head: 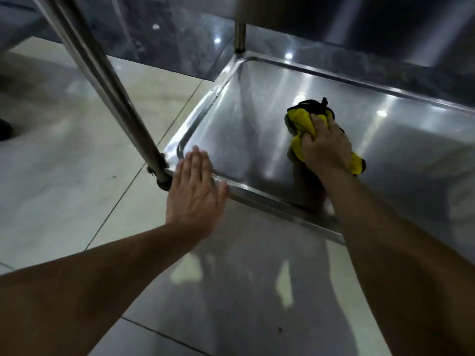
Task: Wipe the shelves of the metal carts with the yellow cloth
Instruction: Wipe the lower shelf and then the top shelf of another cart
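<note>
The right hand (326, 147) grips the bunched yellow cloth (303, 122) on the cart's bottom shelf (244, 119) (black-trimmed). The left hand (195, 191) rests flat, fingers straight, on the shelf's near corner.

Cloth (303, 122) on shelf (231, 140); post (102, 73) at left corner.

Two bare forearms, no sleeves in view. Left hand (196, 187) and right hand (325, 147) bare too: no gloves, rings, watch or wristband.
</note>
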A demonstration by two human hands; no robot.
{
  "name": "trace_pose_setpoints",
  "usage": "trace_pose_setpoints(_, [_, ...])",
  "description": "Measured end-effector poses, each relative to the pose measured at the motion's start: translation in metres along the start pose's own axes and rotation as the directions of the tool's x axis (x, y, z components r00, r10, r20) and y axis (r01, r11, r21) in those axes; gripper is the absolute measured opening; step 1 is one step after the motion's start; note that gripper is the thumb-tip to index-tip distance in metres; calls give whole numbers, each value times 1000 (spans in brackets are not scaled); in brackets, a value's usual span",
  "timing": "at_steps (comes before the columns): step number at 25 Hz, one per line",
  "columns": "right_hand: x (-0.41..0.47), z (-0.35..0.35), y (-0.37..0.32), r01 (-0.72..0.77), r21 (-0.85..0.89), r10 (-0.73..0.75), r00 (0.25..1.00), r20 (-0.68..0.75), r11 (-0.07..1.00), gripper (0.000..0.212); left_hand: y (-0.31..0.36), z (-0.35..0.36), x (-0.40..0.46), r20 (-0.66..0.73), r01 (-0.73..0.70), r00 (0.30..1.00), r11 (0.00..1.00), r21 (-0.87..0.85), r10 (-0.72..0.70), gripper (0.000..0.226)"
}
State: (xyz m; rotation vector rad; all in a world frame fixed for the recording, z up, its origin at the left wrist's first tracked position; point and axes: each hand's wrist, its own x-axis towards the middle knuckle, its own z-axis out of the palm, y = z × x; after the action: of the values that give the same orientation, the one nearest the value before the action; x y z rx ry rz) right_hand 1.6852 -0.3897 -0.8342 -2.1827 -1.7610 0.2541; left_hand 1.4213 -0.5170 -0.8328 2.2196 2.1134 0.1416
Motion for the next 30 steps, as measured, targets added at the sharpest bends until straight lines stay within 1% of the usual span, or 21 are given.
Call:
trace_pose_setpoints(1, [-6,-3,8,-18,1,18,1000,-8,1000,57,20,0,-2,-2,-135,991,990,-26,135,71])
trace_pose_setpoints(2, [-10,-5,12,-34,3,34,999,-7,999,58,44,1,-4,-3,-267,964,962,-55,268,68])
trace_pose_setpoints(3, [-16,-9,18,-47,5,47,999,1,999,58,73,3,-5,2,-370,929,926,-79,371,67])
trace_pose_setpoints(4, [-21,-13,24,-44,3,44,999,13,999,59,101,4,-5,11,-432,900,897,-95,435,67])
trace_pose_setpoints(6, [-31,-20,44,-29,-15,29,999,19,999,59,152,3,-6,27,-494,866,862,-110,499,66])
trace_pose_setpoints(8, [-36,-32,78,-89,-34,89,996,-6,995,59,188,5,-11,60,-541,834,834,-107,549,67])
trace_pose_setpoints(11, [-45,-52,131,-176,-38,176,984,-23,984,59,216,15,-17,111,-582,799,806,-104,591,65])
trace_pose_setpoints(14, [-50,-69,185,-228,-30,225,972,-68,973,60,238,24,-22,92,-632,763,768,-103,640,62])
trace_pose_setpoints(17, [-57,-94,246,-291,-34,285,951,-118,956,59,245,28,-26,55,-633,766,767,-108,640,59])
trace_pose_setpoints(19, [-69,-119,294,-323,-44,317,941,-117,945,59,245,30,-28,46,-635,767,767,-96,640,61])
trace_pose_setpoints(21, [-89,-146,339,-351,-39,346,933,-100,936,64,244,30,-28,51,-639,764,766,-77,643,63])
trace_pose_setpoints(23, [-113,-167,370,-407,-47,399,909,-122,912,72,246,31,-30,59,-634,769,772,-54,636,65])
trace_pose_setpoints(25, [-139,-172,384,-508,-50,492,851,-184,860,63,248,31,-31,62,-632,770,773,-51,635,66])
trace_pose_setpoints(26, [-152,-170,385,-538,-59,514,828,-224,841,58,249,31,-32,64,-634,770,772,-42,635,65])
trace_pose_setpoints(28, [-175,-162,373,-553,-60,517,808,-282,831,55,249,32,-32,68,-637,768,770,-29,637,62])
trace_pose_setpoints(30, [-193,-150,349,-558,-23,519,785,-340,829,57,247,33,-30,83,-636,768,771,-20,636,62])
